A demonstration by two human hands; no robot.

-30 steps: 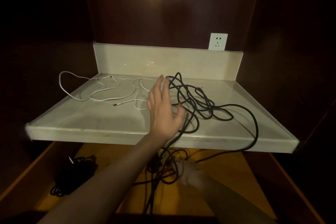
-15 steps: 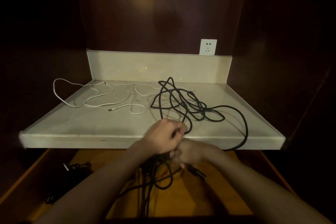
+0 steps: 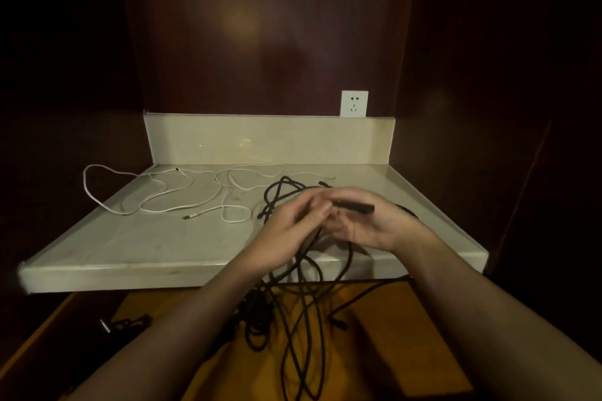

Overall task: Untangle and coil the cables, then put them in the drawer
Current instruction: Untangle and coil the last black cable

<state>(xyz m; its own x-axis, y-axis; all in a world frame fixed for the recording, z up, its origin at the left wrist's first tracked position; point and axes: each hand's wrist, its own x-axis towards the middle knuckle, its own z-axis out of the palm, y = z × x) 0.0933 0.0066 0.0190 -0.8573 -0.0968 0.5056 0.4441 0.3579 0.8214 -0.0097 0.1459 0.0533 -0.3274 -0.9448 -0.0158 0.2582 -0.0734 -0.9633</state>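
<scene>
You have lifted both hands above the shelf's (image 3: 97, 265) near edge, left hand (image 3: 286, 231) and right hand (image 3: 368, 225) now pinching the black cable's (image 3: 306, 319) plug end, ready for coiling.

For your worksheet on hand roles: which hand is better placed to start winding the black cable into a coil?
Left. The right hand already holds the black cable's plug end, while the left hand pinches the strand beside it.

on the shelf (image 3: 130, 247), one cable (image 3: 156, 202) lies left, a tangle (image 3: 280, 192) right of it; the socket (image 3: 354, 103) behind; the drawer (image 3: 407, 352) below.
</scene>
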